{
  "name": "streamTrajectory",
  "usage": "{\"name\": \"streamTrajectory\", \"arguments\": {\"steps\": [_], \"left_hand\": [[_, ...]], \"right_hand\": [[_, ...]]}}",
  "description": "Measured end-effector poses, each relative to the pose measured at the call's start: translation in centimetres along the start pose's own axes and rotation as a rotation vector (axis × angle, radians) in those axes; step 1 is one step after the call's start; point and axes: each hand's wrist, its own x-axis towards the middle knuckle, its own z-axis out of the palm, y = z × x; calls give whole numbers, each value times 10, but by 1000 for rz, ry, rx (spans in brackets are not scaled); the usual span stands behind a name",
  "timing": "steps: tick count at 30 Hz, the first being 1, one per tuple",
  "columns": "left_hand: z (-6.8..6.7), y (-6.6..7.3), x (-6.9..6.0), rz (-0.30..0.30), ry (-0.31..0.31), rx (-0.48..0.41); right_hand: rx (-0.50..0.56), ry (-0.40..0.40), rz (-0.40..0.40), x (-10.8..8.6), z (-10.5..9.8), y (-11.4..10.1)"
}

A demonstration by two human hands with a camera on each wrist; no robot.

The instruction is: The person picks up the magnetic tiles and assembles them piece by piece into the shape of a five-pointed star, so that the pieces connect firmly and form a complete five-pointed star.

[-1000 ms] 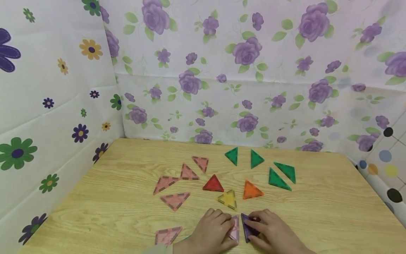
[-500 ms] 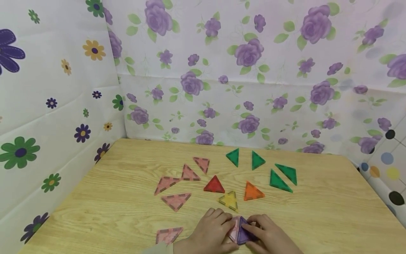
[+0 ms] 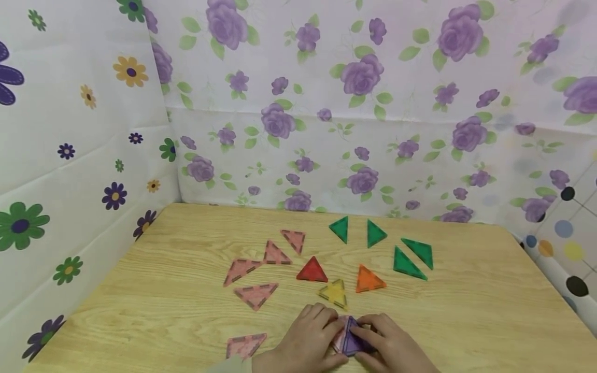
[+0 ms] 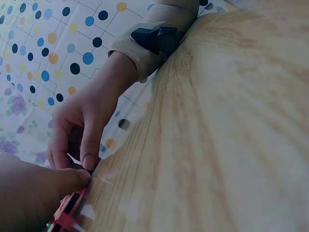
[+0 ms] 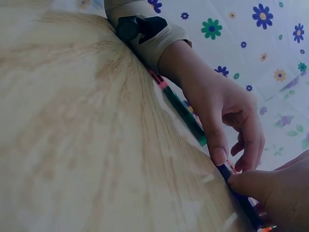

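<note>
At the table's front, my left hand [image 3: 308, 336] holds a pink triangular magnetic tile [image 3: 340, 336], its fingers over the left part. My right hand [image 3: 392, 339] grips a purple triangular magnetic tile [image 3: 353, 343], covering its right side. The two tiles meet along a near-vertical edge between my hands. In the right wrist view, my left thumb and right thumb touch the dark edge of the purple tile [image 5: 248, 210]. A green tile [image 5: 183, 115] lies by my left wrist there. Just beyond the hands is a yellow triangle tile [image 3: 334, 293].
Red [image 3: 312, 270] and orange triangle tiles [image 3: 370, 280] lie farther back. Several pink tiles [image 3: 256, 295] are spread to the left, one pink tile [image 3: 245, 344] near my left forearm. Several green tiles [image 3: 408, 263] lie at back right. Flowered cloth [image 3: 280, 155] hangs behind the wooden table [image 3: 163, 290].
A gap stood between the pink and purple tiles a second ago. My right hand has moved left with the purple tile, and the tiles' edges now meet. The other visible tiles stayed put.
</note>
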Motion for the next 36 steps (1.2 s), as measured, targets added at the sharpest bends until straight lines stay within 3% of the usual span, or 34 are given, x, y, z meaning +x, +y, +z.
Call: {"name": "streamTrajectory", "arguments": {"steps": [8,16,20,36], "left_hand": [[-1,-1,0,20,-7,10],[-3,-1,0,2,37,8],[-4,-1,1,2,16,27],[-5,-1,1,9,-6,71]], "right_hand": [[-14,-44,71,7,-15,2],[-74,65,166,25,-27,21],[-109,102,194,36,-28,37],[4,-156,391,65,-17,74]]}}
